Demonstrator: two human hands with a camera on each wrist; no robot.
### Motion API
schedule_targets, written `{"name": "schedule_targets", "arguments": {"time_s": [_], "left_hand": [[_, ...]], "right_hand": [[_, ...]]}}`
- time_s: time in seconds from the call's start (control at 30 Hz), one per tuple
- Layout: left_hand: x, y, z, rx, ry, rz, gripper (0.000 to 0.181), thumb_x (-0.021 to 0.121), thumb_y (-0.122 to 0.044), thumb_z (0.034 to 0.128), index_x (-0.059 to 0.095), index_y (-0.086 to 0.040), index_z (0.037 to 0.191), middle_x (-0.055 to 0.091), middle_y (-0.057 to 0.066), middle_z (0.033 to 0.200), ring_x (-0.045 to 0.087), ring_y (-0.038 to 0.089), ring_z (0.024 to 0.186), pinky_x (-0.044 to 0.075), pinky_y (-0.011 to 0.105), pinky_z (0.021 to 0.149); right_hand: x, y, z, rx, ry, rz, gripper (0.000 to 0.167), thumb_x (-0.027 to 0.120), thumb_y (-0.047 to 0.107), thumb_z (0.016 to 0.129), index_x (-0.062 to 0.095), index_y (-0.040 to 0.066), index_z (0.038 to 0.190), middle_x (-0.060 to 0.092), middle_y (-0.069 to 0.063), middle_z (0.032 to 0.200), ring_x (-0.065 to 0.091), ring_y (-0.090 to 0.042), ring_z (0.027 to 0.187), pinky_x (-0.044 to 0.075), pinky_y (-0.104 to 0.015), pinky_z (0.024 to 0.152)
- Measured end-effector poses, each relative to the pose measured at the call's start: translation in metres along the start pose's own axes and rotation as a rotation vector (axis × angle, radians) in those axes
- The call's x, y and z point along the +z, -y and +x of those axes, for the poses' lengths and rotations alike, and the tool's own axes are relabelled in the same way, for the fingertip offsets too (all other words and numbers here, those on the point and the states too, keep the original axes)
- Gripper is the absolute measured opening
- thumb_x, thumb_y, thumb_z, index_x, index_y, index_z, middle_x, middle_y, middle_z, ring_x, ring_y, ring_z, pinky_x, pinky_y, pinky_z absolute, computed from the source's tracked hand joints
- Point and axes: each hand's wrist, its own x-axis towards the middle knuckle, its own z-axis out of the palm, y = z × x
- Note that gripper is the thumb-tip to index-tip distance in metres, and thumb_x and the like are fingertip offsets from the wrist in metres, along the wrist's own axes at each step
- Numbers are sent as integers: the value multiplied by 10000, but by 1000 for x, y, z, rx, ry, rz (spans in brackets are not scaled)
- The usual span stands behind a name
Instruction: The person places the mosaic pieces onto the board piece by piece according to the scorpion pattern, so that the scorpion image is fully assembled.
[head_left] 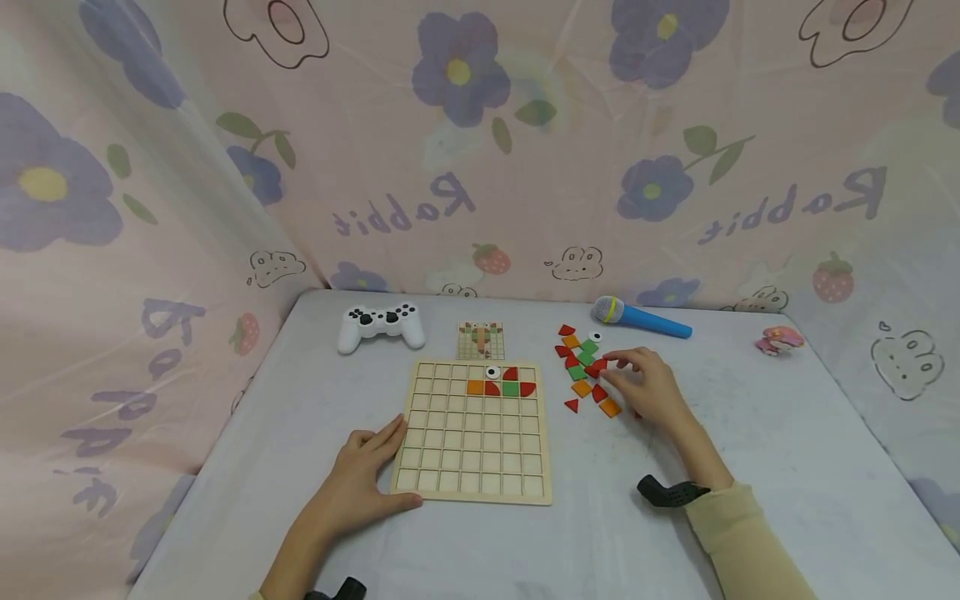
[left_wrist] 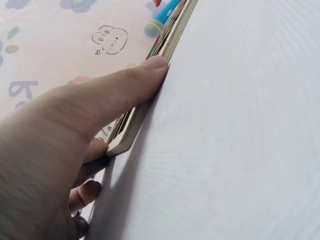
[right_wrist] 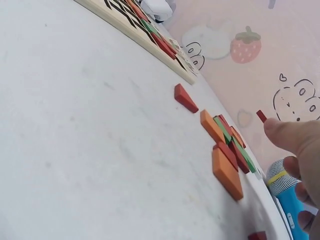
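Note:
A wooden grid board (head_left: 471,460) lies flat on the table, its upper right squares filled with orange, red and green pieces and an eye piece (head_left: 492,372). My left hand (head_left: 358,482) holds the board's near left corner, thumb (left_wrist: 150,75) along the front edge and fingers at the left side. To the right, my right hand (head_left: 648,392) is over the edge of a cluster of loose pieces. Between its thumb and a mostly hidden finger it pinches a small red piece (right_wrist: 261,116), lifted off the table. Loose orange pieces (right_wrist: 227,175), red triangles (right_wrist: 185,98) and green squares lie nearby.
A patterned picture card (head_left: 481,341) lies beyond the board. Farther back are a white game controller (head_left: 381,327) and a blue microphone (head_left: 645,319). A small pink object (head_left: 780,340) sits at the far right. A printed curtain (head_left: 555,167) encloses the table.

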Motion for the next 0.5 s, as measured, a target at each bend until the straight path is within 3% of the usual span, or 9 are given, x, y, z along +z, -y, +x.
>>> {"name": "schedule_targets", "arguments": {"time_s": [0.33, 0.5], "left_hand": [[1, 1, 0, -10, 6, 6, 1089, 915, -611, 720, 477, -149, 1603, 365, -55, 1711, 426, 246, 1323, 434, 543, 1052], [1, 1, 0, 1, -9, 3, 1084, 928, -586, 712, 494, -123, 1590, 391, -26, 1702, 437, 251, 1305, 435, 543, 1041]], "right_hand": [[20, 17, 5, -65, -2, 44, 316, 777, 216, 990, 748, 43, 1251, 684, -154, 1099, 565, -343, 1088, 489, -523, 947], [34, 33, 10, -100, 13, 52, 320, 797, 213, 971, 757, 45, 1241, 671, -128, 1062, 554, -308, 1008, 481, -430, 844]]}}
